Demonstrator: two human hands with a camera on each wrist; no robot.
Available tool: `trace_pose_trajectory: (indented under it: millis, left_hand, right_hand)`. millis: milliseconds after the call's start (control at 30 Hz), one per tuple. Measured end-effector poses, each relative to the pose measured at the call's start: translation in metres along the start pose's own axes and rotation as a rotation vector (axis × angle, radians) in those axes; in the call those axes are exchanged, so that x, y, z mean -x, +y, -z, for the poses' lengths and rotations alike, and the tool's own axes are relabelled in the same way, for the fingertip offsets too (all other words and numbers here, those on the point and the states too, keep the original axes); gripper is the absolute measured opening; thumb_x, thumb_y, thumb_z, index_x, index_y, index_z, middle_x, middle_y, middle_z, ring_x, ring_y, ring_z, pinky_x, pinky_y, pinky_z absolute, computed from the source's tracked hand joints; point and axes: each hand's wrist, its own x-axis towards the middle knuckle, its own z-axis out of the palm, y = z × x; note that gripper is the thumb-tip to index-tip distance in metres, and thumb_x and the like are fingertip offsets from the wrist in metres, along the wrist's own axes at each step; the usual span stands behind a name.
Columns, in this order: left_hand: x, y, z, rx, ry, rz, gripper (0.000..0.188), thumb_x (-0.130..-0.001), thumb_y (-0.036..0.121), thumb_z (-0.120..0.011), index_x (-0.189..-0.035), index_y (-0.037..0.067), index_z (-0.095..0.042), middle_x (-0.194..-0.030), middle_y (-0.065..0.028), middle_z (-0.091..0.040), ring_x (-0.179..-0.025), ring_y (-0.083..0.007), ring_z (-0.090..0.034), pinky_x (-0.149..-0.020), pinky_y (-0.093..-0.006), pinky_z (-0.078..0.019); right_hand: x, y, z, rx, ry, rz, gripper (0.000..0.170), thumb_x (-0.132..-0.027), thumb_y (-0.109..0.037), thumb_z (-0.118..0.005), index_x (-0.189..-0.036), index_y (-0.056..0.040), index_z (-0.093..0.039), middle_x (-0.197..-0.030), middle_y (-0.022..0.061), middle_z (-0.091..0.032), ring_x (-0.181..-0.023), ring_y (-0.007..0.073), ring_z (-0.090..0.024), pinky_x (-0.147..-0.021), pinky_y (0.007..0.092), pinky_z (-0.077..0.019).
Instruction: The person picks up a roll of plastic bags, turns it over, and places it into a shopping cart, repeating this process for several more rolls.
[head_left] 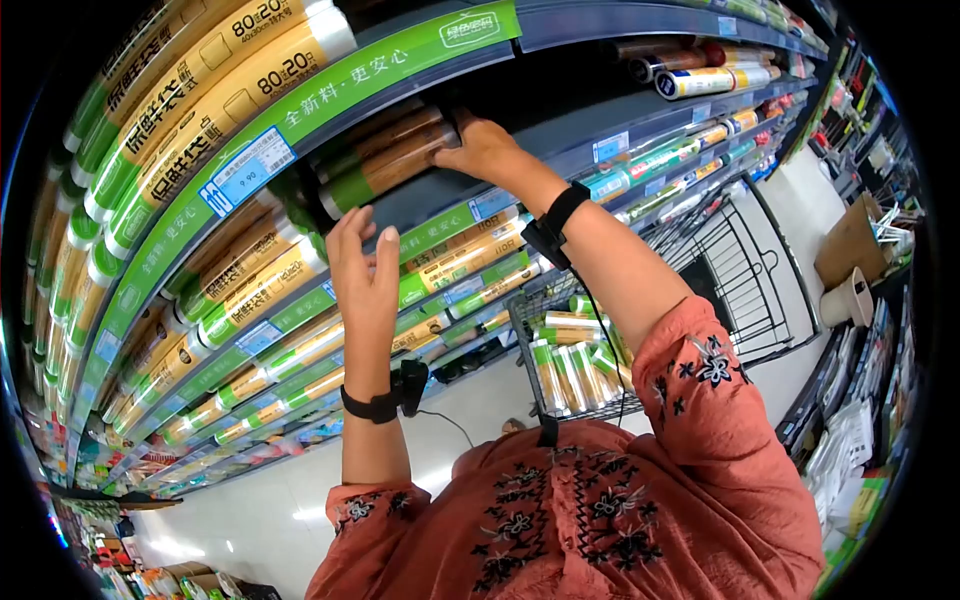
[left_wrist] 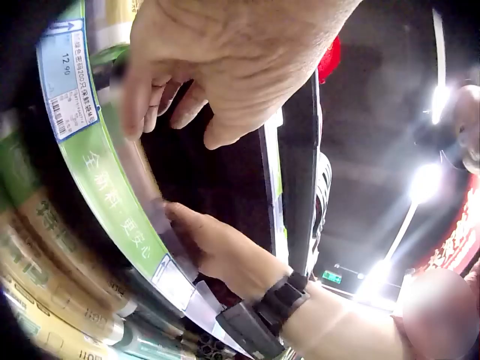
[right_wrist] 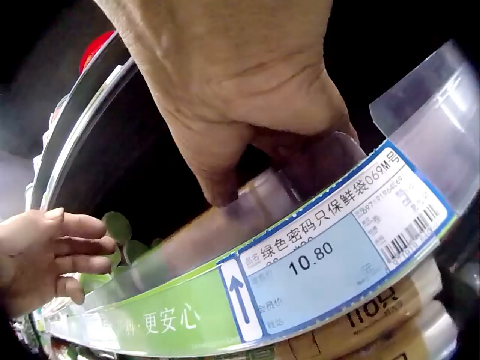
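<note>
On a dark shelf in the head view lies a brown and green roll (head_left: 400, 168), beside another like it. My right hand (head_left: 490, 155) grips its right end, thumb at the near side and fingers partly hidden in shadow. In the right wrist view that hand (right_wrist: 240, 97) reaches down behind the clear price strip (right_wrist: 337, 247), round the wrapped end. My left hand (head_left: 362, 265) is raised with its fingers relaxed, close to the roll's green end and holding nothing. The left wrist view shows the left hand (left_wrist: 232, 67) above the shelf edge, fingers pointing down.
Green-edged shelves (head_left: 350, 75) carry many similar rolls (head_left: 255, 75) above, left and below. A wire shopping cart (head_left: 740, 270) stands at the right, with several green, white and tan rolls (head_left: 575, 375) in it. Further right are a carton (head_left: 850, 240) and other shelves.
</note>
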Motion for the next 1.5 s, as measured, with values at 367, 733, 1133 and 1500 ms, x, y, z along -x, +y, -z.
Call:
trace_pose_trajectory:
  millis: [367, 733, 1133, 1500]
  left_hand:
    - [0.055, -0.005, 0.002, 0.056, -0.101, 0.011, 0.037, -0.101, 0.019, -0.059, -0.131, -0.002, -0.056, -0.135, -0.0182, -0.052, -0.116, -0.0265, -0.059, -0.090, -0.0357, -0.0535]
    - [0.094, -0.008, -0.005, 0.045, -0.181, 0.087, 0.035, -0.101, 0.018, -0.060, -0.130, 0.000, -0.057, -0.129, -0.0129, -0.056, -0.113, -0.0209, -0.059, -0.093, -0.0336, -0.0494]
    - [0.194, -0.050, -0.084, 0.075, -0.839, 0.518, 0.042, -0.102, 0.028, -0.059, -0.134, 0.001, -0.057, -0.127, -0.0089, -0.063, -0.106, -0.0156, -0.062, -0.082, -0.0301, -0.0518]
    - [0.223, 0.013, -0.173, 0.026, -0.927, 0.650, 0.037, -0.104, 0.027, -0.057, -0.131, 0.001, -0.057, -0.125, -0.0097, -0.063, -0.102, -0.0172, -0.066, -0.078, -0.0291, -0.0517]
  right_hand:
    - [-0.016, 0.007, -0.011, -0.162, -0.046, 0.096, 0.072, -0.071, -0.049, -0.079, -0.125, -0.0037, -0.066, -0.122, 0.0262, -0.067, -0.113, 0.0393, -0.065, -0.097, 0.0421, -0.0518]
    - [0.061, 0.016, 0.024, -0.365, 0.241, 0.233, 0.073, -0.084, -0.047, -0.074, -0.132, 0.0055, -0.056, -0.126, 0.0273, -0.065, -0.118, 0.0394, -0.064, -0.097, 0.0422, -0.0509]
    - [0.347, 0.265, 0.122, -0.488, 0.331, -0.570, 0.040, -0.094, -0.028, -0.067, -0.118, 0.0041, -0.064, -0.100, 0.0106, -0.069, -0.090, 0.0168, -0.066, -0.079, 0.0298, -0.0532]
    - [0.445, 0.471, 0.043, -0.262, 0.035, -1.152, 0.048, -0.082, -0.031, -0.076, -0.112, 0.0061, -0.068, -0.105, 0.0223, -0.072, -0.092, 0.0301, -0.072, -0.079, 0.0383, -0.0569]
